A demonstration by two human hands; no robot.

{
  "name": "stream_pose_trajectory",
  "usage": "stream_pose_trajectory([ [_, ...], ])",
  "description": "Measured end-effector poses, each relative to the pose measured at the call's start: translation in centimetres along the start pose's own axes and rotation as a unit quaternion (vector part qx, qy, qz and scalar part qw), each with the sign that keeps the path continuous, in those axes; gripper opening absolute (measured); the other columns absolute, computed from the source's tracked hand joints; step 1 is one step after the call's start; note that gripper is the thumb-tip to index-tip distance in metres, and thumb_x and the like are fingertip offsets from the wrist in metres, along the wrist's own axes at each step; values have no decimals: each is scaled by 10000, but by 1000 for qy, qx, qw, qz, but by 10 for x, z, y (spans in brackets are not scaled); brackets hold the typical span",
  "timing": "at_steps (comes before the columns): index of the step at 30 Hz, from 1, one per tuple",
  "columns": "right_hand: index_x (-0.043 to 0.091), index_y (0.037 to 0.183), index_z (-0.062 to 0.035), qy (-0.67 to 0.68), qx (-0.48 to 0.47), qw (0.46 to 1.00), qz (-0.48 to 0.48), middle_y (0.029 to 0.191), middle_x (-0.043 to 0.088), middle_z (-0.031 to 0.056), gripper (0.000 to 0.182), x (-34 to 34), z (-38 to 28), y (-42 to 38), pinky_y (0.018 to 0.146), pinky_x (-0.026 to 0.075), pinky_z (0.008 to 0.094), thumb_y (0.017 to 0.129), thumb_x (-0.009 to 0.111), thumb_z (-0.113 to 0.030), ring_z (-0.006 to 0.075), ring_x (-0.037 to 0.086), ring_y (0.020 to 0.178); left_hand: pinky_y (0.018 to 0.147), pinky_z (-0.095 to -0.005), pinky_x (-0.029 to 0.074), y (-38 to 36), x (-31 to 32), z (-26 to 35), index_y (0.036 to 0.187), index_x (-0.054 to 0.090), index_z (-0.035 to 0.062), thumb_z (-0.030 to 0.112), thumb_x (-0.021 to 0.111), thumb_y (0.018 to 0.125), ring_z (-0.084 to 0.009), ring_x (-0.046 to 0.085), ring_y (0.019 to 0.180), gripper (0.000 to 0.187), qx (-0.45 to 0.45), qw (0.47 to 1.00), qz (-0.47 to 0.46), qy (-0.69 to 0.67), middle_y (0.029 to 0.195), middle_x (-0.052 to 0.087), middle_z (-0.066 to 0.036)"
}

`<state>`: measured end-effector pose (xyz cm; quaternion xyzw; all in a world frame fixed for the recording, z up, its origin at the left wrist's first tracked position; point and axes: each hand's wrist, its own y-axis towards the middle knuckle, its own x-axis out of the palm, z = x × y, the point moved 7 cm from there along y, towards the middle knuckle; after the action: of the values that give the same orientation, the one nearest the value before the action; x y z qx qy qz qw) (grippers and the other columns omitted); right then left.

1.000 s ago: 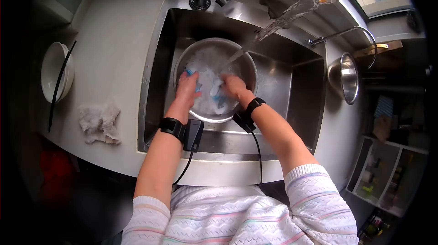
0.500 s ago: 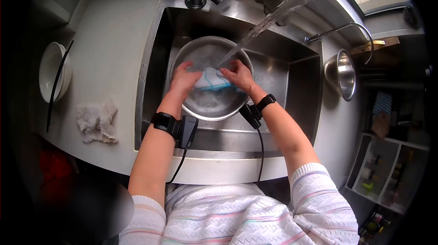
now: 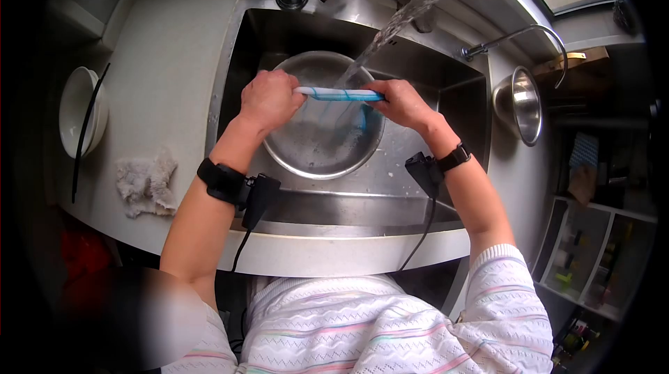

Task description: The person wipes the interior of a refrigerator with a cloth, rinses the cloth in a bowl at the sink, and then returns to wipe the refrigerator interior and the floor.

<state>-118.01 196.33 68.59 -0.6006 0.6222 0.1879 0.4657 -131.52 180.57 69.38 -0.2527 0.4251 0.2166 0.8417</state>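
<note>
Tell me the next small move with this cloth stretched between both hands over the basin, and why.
Probably twist the two ends in opposite directions to wring it. The left hand and right hand each grip one end of the white-and-blue cloth, pulled taut into a roll above the steel basin. Water streams onto it, so I would judge that it is soaked, and the basin sits below to catch the runoff.

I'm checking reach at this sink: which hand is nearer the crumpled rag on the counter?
Left. The left hand grips the cloth over the sink, on the crumpled rag's side; the right hand is farther across the basin.
</note>
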Motion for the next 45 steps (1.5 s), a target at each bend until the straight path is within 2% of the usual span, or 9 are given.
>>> stream_pose_trajectory([
  [5, 566, 1130, -10, 527, 81, 845, -35, 912, 612, 51, 434, 26, -17, -9, 730, 457, 264, 864, 593, -351, 112, 536, 789, 670, -316, 478, -3, 53, 5, 1092, 586, 5, 229, 564, 831, -187, 601, 821, 345, -23, 938, -99, -332, 917, 621, -63],
  [15, 561, 1111, -70, -59, 126, 990, 33, 1025, 596, 197, 327, 162, 36, 40, 884, 441, 425, 800, 504, -153, 370, 568, 987, 739, -503, 508, -33, 145, -41, 1413, 213, 111, 316, 537, 874, -363, 456, 1130, 661, -310, 733, -134, -591, 1352, 337, -176],
  [22, 598, 1030, -27, 310, 87, 947, 14, 882, 635, 192, 299, 104, -15, 39, 766, 467, 365, 803, 481, -183, 315, 610, 856, 822, -613, 414, -29, 153, -42, 1351, 346, 188, 463, 485, 861, -397, 454, 1122, 579, -425, 615, -71, -660, 1334, 374, -174],
  [24, 593, 1010, -4, 381, 18, 924, 18, 812, 640, 169, 289, 106, -49, 30, 715, 473, 348, 815, 481, -186, 267, 630, 780, 824, -569, 439, -17, 159, -31, 1191, 496, 118, 417, 471, 880, -356, 509, 1065, 432, -343, 506, -114, -783, 1209, 499, -153],
  [27, 579, 956, 14, 365, -15, 914, 176, 772, 633, 201, 278, 99, -53, 27, 664, 472, 418, 824, 472, -205, 335, 626, 712, 796, -458, 477, 1, 188, -53, 1077, 536, 14, 310, 455, 901, -297, 563, 962, 354, -261, 496, -7, -828, 1070, 564, -139],
  [30, 515, 950, 13, 84, 108, 975, 173, 782, 613, 258, 284, 110, -21, 30, 682, 451, 516, 840, 459, -242, 436, 584, 766, 767, -406, 493, -5, 177, -34, 1083, 505, -47, 196, 462, 900, -279, 586, 897, 307, -284, 540, -16, -792, 1022, 578, -140],
  [37, 545, 953, -9, -6, 184, 977, 106, 906, 620, 237, 227, 134, 53, 41, 740, 480, 482, 832, 429, -161, 391, 603, 853, 796, -404, 460, 0, 98, -39, 1206, 491, 5, 194, 533, 853, -253, 569, 942, 403, -250, 742, 3, -622, 996, 584, -131],
  [40, 553, 960, -11, -62, 56, 995, -45, 918, 624, 223, 226, 152, 33, 44, 755, 482, 473, 823, 425, -136, 391, 602, 866, 873, -368, 428, 27, 54, -26, 1211, 530, 53, 144, 535, 823, -255, 539, 1048, 398, -60, 931, 20, -361, 1127, 577, -109],
  [45, 588, 958, -11, 5, 134, 989, 63, 953, 618, 229, 234, 132, 47, 43, 788, 477, 448, 794, 472, -132, 371, 598, 908, 969, -426, 346, 39, -43, 78, 1098, 606, 109, 84, 532, 762, -300, 429, 1195, 345, 268, 941, 202, 39, 1231, 507, -79],
])
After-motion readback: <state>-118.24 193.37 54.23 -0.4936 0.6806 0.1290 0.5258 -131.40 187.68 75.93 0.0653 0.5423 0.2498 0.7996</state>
